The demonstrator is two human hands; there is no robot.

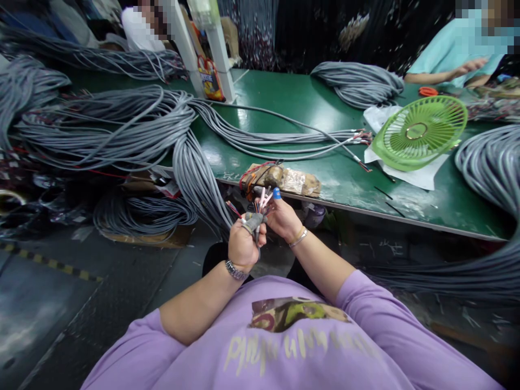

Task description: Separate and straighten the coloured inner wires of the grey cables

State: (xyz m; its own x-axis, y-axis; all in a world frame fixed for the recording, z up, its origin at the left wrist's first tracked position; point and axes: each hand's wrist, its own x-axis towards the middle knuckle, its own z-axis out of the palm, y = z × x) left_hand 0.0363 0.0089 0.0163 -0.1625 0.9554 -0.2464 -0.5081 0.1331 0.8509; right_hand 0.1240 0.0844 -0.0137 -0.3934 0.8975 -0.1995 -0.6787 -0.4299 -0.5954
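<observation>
A long green desk (309, 103) runs from the far left to the near right, its near edge just beyond the person's hands. Great bundles of grey cable (122, 124) lie heaped over its left part and spill off the near edge in a thick hank; another coil (357, 81) sits at the far side and more cable (491, 162) curves in at the right. A green fan guard (420, 132) lies on white paper to the right. A co-worker's arm (463, 70) in a teal sleeve rests at the far right corner. On the near edge of the desk sits a small taped block (284, 179) wound with red wire. Just near of it, the left hand (242, 245), a watch at its wrist, has its fingers closed round the grey cable end (255, 221). The right hand (283, 218), with a bracelet and a blue cap on one finger, pinches the thin coloured wires (262, 201) fanning out of that cable end
</observation>
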